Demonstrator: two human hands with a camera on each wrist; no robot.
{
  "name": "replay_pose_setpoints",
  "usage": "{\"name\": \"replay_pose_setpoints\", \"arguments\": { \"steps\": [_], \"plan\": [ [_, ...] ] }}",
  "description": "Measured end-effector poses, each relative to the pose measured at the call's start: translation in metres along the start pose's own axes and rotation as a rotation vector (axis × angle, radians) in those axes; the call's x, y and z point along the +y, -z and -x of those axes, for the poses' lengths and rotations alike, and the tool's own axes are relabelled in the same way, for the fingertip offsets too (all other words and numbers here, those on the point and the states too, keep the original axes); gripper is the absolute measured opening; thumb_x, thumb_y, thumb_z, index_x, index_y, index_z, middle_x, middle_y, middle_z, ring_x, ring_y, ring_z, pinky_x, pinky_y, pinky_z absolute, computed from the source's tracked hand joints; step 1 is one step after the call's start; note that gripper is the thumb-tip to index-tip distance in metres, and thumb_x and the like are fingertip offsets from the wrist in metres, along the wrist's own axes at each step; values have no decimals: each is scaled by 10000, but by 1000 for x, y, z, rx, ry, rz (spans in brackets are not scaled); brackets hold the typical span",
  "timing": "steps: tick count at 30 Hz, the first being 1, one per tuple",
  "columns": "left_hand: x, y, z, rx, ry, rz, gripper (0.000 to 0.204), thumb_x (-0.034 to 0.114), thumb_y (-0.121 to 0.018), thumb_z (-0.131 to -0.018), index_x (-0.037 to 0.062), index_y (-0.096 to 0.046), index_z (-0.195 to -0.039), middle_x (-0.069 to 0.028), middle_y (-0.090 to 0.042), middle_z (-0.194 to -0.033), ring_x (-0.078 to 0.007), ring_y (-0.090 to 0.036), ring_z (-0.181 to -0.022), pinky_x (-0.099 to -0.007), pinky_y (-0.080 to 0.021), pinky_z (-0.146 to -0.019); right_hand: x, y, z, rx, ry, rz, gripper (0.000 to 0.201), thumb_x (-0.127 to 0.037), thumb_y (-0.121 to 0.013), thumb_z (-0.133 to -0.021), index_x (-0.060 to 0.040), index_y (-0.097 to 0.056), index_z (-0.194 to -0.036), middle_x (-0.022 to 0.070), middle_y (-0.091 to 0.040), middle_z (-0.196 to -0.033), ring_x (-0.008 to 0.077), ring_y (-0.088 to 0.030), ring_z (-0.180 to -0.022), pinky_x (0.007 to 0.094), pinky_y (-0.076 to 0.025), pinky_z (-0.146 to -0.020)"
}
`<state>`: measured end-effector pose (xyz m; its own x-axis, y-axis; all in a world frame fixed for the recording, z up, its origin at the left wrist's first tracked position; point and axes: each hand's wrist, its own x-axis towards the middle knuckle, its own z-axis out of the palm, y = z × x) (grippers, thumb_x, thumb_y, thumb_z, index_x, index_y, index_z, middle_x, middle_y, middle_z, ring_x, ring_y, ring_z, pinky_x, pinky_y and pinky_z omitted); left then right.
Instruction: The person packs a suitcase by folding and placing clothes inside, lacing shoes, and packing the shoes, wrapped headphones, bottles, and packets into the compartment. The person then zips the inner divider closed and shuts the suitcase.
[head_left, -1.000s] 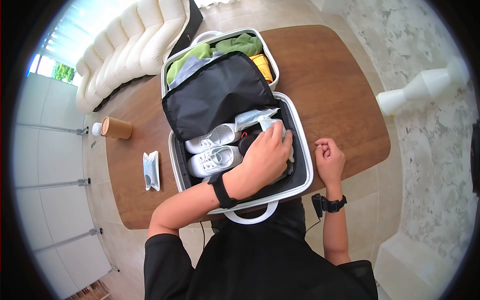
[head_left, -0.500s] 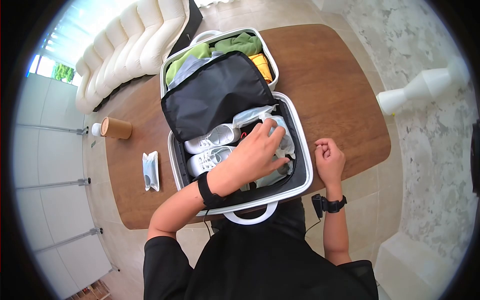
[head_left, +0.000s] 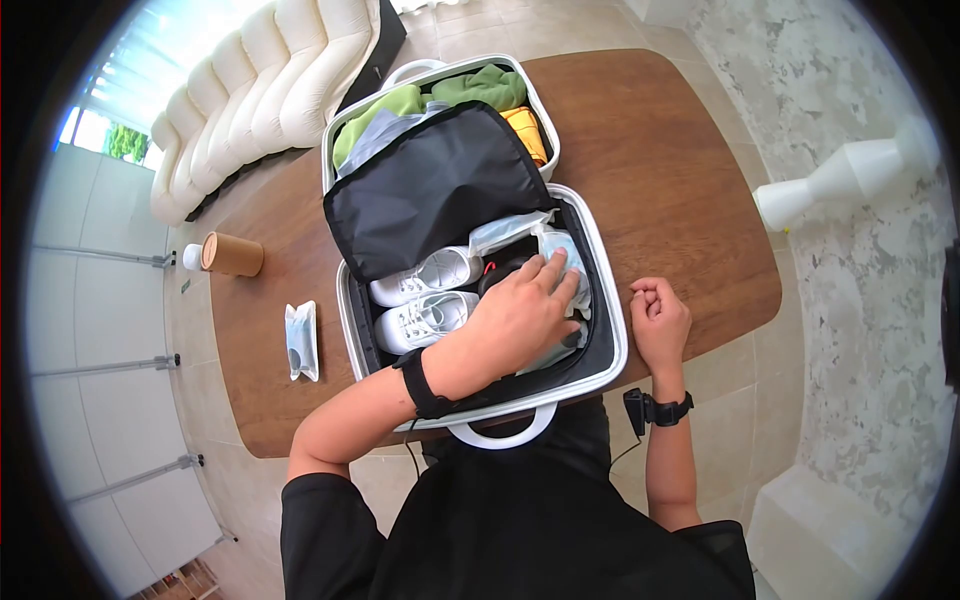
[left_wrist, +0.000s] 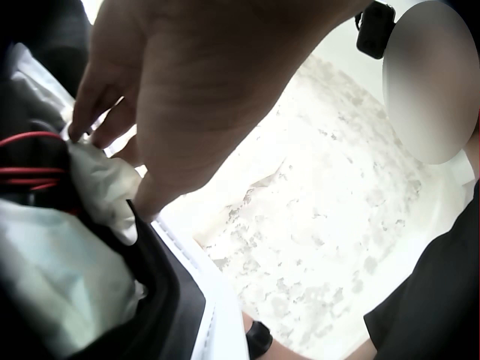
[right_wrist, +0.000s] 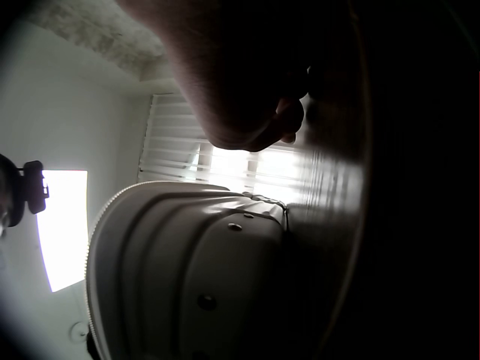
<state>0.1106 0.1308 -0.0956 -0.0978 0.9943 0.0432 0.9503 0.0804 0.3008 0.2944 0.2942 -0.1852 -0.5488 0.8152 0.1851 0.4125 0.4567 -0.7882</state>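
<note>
My left hand (head_left: 522, 308) reaches into the near half of an open white suitcase (head_left: 613, 320). Its fingers lie spread and nearly straight on a clear-wrapped pale blue packet (head_left: 560, 243) along the right wall. In the left wrist view the fingertips touch white plastic wrapping (left_wrist: 105, 184), beside red cord (left_wrist: 34, 171). White sneakers (head_left: 425, 320) sit left of the hand, and a black item (head_left: 497, 277) is partly covered by it. Loosely curled and holding nothing, my right hand (head_left: 660, 325) rests at the table edge, right of the suitcase.
A black fabric flap (head_left: 440, 185) lies across the suitcase's middle; folded green clothes (head_left: 480, 90) fill the far half. On the wooden table (head_left: 660, 170) to the left are another wrapped packet (head_left: 302, 342) and a brown cylinder (head_left: 235, 256) beside a white-topped object.
The left hand lifted off the packet at the right wall, spread its fingers, then came down flat on it again. The packet shifted slightly right. My right hand stayed put.
</note>
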Motion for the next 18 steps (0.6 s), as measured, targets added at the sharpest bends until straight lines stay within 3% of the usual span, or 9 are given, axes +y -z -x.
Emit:
{"name": "replay_pose_setpoints", "arguments": {
  "steps": [4, 5, 9, 16, 18],
  "plan": [
    [2, -1, 5, -55, -37, 30, 665, 294, -638, -993, -102, -443, -1490, -346, -424, -1550, -479, -521, -1358, -457, -437, -1153, -3, 0, 0, 1, -1, 7, 62, -56, -692, -888, -74, -716, -942, 56, -602, -646, 163, -533, -517, 309, -436, -534],
    [4, 0, 4, -113, -66, -28, 701, 281, -601, -999, -161, -383, -1497, -386, -375, -1562, -510, -480, -1388, -468, -394, -1189, -3, -1, 0, -2, 3, 4, 62, -56, -692, -888, -74, -716, -942, 56, -602, -646, 163, -533, -517, 309, -436, -534],
    [5, -2, 3, -87, -67, 65, 809, 322, -639, -968, -216, -333, -1488, -411, -331, -1574, -535, -415, -1433, -480, -341, -1223, -1, -1, 0, -3, -1, 22, 62, -55, -688, -889, -74, -715, -941, 57, -599, -645, 169, -533, -518, 309, -437, -537],
    [3, -6, 6, -47, -63, 120, 867, 362, -676, -957, -206, -315, -1504, -405, -274, -1606, -550, -399, -1437, -502, -339, -1218, -2, -1, 0, -1, 1, 38, 64, -54, -686, -888, -72, -716, -942, 57, -601, -650, 168, -532, -521, 308, -440, -540],
    [0, -2, 8, 2, -79, 142, 803, 352, -696, -956, -156, -377, -1490, -380, -322, -1585, -520, -479, -1369, -493, -390, -1173, -2, -1, 0, 1, -1, 32, 64, -53, -686, -888, -72, -716, -941, 56, -599, -649, 169, -532, -521, 308, -440, -540]
  ]
}}
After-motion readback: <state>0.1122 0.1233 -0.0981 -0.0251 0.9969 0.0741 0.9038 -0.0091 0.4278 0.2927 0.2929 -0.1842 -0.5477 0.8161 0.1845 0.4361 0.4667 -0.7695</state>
